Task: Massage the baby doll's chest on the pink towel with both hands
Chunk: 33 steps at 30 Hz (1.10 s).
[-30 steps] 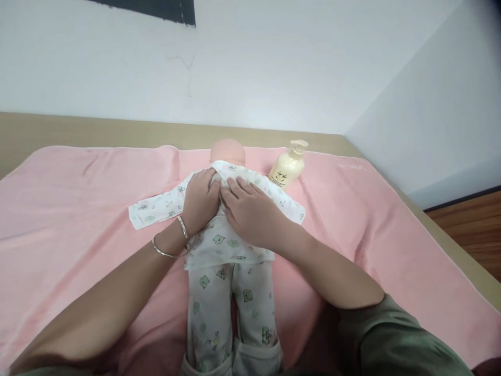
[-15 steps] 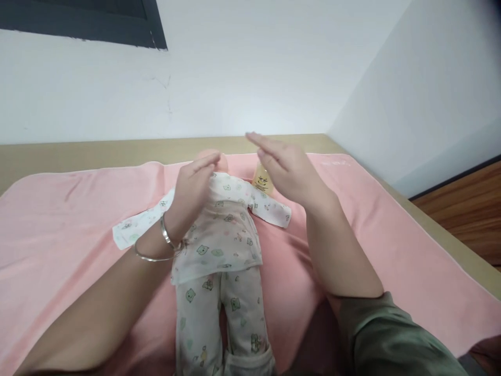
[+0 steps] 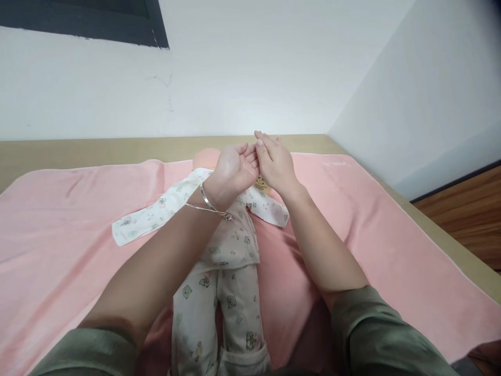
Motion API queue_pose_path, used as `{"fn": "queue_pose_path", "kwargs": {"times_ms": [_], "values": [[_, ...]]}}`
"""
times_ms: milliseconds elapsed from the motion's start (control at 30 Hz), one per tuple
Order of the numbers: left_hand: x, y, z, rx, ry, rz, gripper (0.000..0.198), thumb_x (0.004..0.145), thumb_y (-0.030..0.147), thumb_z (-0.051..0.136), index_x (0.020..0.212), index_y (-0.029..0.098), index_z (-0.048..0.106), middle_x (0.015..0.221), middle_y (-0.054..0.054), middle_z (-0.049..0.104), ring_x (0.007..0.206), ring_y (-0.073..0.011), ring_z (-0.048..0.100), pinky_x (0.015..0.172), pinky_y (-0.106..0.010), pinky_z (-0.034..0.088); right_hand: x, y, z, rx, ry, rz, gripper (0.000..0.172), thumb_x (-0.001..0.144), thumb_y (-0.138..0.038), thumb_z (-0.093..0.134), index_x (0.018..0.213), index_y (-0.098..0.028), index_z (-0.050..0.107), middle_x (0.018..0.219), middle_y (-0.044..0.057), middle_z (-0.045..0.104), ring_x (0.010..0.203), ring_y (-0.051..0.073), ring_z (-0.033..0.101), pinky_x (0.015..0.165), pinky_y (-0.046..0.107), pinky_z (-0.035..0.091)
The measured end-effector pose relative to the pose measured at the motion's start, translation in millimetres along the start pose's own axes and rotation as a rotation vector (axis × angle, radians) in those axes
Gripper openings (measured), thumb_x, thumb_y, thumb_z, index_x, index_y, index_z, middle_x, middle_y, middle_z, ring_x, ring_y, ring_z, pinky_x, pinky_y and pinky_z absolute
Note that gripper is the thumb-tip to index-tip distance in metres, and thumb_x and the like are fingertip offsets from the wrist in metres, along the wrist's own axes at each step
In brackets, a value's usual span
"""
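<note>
My left hand [image 3: 236, 168], with silver bangles [image 3: 207, 201] on the wrist, is turned palm up, its fingers extended and slightly bent. My right hand [image 3: 277, 164] meets it from the right, fingers straight, seeming to touch the left fingertips. Nothing shows in either palm. Below them a doll lies dressed in a white printed top [image 3: 235, 240] and matching trousers [image 3: 238, 308]. Its rounded head [image 3: 205, 158] is partly hidden behind my left hand. A small yellowish object with a dark printed figure [image 3: 261, 184] peeks out beneath my right hand.
A pink blanket [image 3: 391, 250] with wrinkles is spread under the doll, over a wood-toned surface [image 3: 50, 154]. White walls [image 3: 254, 68] rise behind and to the right. Brown wood grain panels [image 3: 465, 214] stand at the right edge, and a dark frame [image 3: 86, 21] hangs upper left.
My hands were apart, raised on either side of the doll's upper body. They have come together, the left moving right and turning palm up, the right moving left.
</note>
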State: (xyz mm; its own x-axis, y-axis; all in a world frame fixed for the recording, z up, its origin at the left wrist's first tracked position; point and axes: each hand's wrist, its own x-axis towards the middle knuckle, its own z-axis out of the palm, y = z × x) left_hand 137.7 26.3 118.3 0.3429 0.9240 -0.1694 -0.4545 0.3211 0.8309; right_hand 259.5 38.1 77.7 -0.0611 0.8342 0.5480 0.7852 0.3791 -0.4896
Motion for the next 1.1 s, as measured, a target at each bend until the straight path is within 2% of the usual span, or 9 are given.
{"fn": "queue_pose_path", "kwargs": {"times_ms": [167, 400, 467, 567, 633, 733, 900, 1000, 1100], "values": [[-7.4, 3.4, -4.3, 0.090, -0.018, 0.005, 0.047, 0.107, 0.019, 0.022, 0.133, 0.010, 0.060, 0.125, -0.017, 0.071, 0.126, -0.0243, 0.071, 0.113, -0.045, 0.062, -0.1, -10.6, -3.0, -0.030, 0.025, 0.044, 0.054, 0.110, -0.035, 0.027, 0.147, -0.016, 0.063, 0.150, 0.011, 0.067, 0.144, 0.026, 0.059, 0.137, 0.056, 0.019], [-49.9, 11.9, -29.3, 0.078, -0.014, 0.065, 0.051, 0.104, 0.021, 0.027, 0.143, 0.014, 0.059, 0.142, -0.016, 0.068, 0.141, -0.0273, 0.063, 0.120, -0.051, 0.056, 12.3, -31.0, -12.4, -0.121, -0.016, 0.168, 0.053, 0.105, -0.030, 0.029, 0.125, -0.014, 0.076, 0.137, 0.015, 0.074, 0.133, 0.036, 0.067, 0.121, 0.061, 0.045], [-67.9, 14.3, -35.0, 0.078, -0.016, 0.040, 0.052, 0.105, 0.023, 0.027, 0.146, 0.013, 0.057, 0.148, -0.016, 0.064, 0.142, -0.0257, 0.062, 0.122, -0.046, 0.055, 13.9, -39.8, -18.2, -0.127, -0.066, 0.218, 0.050, 0.102, -0.025, 0.033, 0.128, -0.014, 0.074, 0.142, 0.015, 0.071, 0.139, 0.037, 0.063, 0.125, 0.064, 0.039], [-94.7, 19.1, -35.4, 0.043, -0.018, -0.018, 0.051, 0.106, 0.026, 0.027, 0.146, 0.013, 0.056, 0.151, -0.015, 0.063, 0.143, -0.0263, 0.060, 0.124, -0.045, 0.052, 6.0, -64.2, -25.5, -0.153, -0.136, 0.280, 0.054, 0.095, -0.017, 0.040, 0.143, -0.012, 0.065, 0.155, 0.015, 0.061, 0.155, 0.041, 0.045, 0.130, 0.078, 0.012], [-110.8, 23.5, -30.4, -0.019, -0.041, -0.020, 0.049, 0.108, 0.029, 0.029, 0.144, 0.014, 0.058, 0.147, -0.014, 0.065, 0.146, -0.0273, 0.057, 0.126, -0.046, 0.049, -7.0, -88.8, -26.0, -0.100, -0.134, 0.211, 0.059, 0.094, -0.017, 0.040, 0.150, -0.014, 0.059, 0.162, 0.014, 0.053, 0.162, 0.041, 0.032, 0.130, 0.079, 0.010], [-130.7, 31.6, -21.7, -0.156, -0.024, 0.014, 0.045, 0.111, 0.031, 0.030, 0.141, 0.016, 0.060, 0.141, -0.009, 0.069, 0.151, -0.0256, 0.052, 0.129, -0.045, 0.042, -35.5, -131.4, -20.2, 0.067, -0.096, 0.046, 0.059, 0.100, -0.022, 0.034, 0.156, -0.017, 0.051, 0.170, 0.008, 0.043, 0.165, 0.032, 0.025, 0.133, 0.067, 0.024], [-154.1, 47.4, -23.4, -0.156, 0.107, 0.105, 0.042, 0.113, 0.037, 0.037, 0.141, 0.015, 0.060, 0.137, -0.006, 0.071, 0.155, -0.0268, 0.046, 0.134, -0.047, 0.032, -90.4, -185.4, -14.9, 0.120, -0.025, -0.211, 0.060, 0.106, -0.025, 0.019, 0.152, -0.001, 0.050, 0.168, 0.019, 0.044, 0.166, 0.024, 0.023, 0.138, 0.046, 0.024], [-160.7, 54.9, -27.7, -0.033, 0.123, 0.162, 0.058, 0.113, 0.048, 0.020, 0.150, 0.014, 0.050, 0.143, -0.008, 0.068, 0.157, -0.0262, 0.041, 0.133, -0.050, 0.028, -115.8, -201.6, -20.2, 0.125, -0.078, -0.315, 0.059, 0.108, -0.027, 0.025, 0.155, 0.005, 0.042, 0.170, 0.022, 0.038, 0.166, 0.026, 0.018, 0.138, 0.046, 0.024], [-160.3, 52.6, -26.3, 0.154, 0.154, 0.298, 0.066, 0.103, 0.030, -0.003, 0.158, 0.019, 0.031, 0.157, 0.001, 0.055, 0.159, -0.0187, 0.033, 0.128, -0.038, 0.033, -127.4, -208.0, -29.5, 0.220, -0.143, -0.321, 0.064, 0.110, -0.035, 0.031, 0.158, 0.008, 0.035, 0.172, 0.025, 0.030, 0.165, 0.029, 0.014, 0.137, 0.047, 0.028]]}}
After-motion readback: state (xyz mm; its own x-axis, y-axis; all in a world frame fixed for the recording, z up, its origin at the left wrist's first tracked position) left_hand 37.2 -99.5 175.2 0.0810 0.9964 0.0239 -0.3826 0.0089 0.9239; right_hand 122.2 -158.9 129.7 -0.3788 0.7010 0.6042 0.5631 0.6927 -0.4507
